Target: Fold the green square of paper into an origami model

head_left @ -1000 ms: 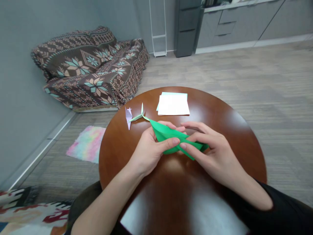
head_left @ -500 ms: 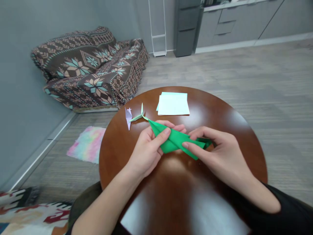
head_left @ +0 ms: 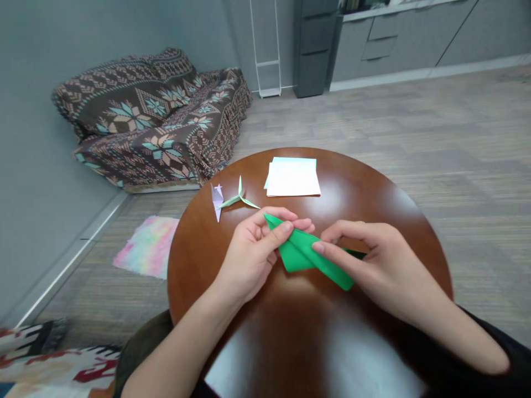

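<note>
A folded sheet of green paper point(head_left: 299, 255) is held between both hands above the round table. My left hand point(head_left: 265, 243) pinches its pointed left end, thumb on top and fingers underneath. Along the folded upper edge, my right hand point(head_left: 357, 251) grips the paper between thumb and fingers; part of the paper's right end is hidden behind this hand. Just beyond my left fingers lies a pale green three-armed folded paper piece point(head_left: 239, 197). One of its arms reaches a small purple folded paper figure point(head_left: 217, 202).
Light-coloured paper sheets point(head_left: 293, 179) lie stacked toward the far side of the brown wooden table point(head_left: 357, 182). Past the table stand a sofa point(head_left: 157, 121) under a patterned cover and grey cabinets point(head_left: 385, 50). A pastel fluffy mat point(head_left: 145, 246) is on the floor at left.
The green paper has shifted right and turned, its right end now lower. My right hand has slid along its upper edge. The pale green piece's nearest arm shows more fully.
</note>
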A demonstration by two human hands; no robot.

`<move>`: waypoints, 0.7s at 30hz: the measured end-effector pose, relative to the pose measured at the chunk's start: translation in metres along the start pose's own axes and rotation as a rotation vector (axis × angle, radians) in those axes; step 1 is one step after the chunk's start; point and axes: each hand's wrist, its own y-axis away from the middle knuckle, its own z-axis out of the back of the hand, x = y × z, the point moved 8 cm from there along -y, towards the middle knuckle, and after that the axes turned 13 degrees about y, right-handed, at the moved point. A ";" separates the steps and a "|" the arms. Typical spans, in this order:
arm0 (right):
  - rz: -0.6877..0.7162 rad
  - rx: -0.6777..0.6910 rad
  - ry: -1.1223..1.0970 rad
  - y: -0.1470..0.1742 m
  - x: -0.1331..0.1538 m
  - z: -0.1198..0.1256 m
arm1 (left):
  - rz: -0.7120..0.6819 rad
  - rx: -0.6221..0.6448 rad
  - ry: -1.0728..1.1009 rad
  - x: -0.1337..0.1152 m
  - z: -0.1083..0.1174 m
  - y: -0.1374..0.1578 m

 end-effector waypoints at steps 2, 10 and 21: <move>-0.015 -0.016 -0.001 0.001 -0.001 0.003 | -0.006 -0.023 0.010 -0.002 0.002 -0.001; 0.048 -0.042 0.111 0.002 0.000 0.008 | 0.008 -0.122 0.007 -0.003 0.011 -0.003; 0.116 -0.004 0.151 0.003 0.005 0.007 | 0.005 -0.163 -0.028 -0.003 0.014 -0.003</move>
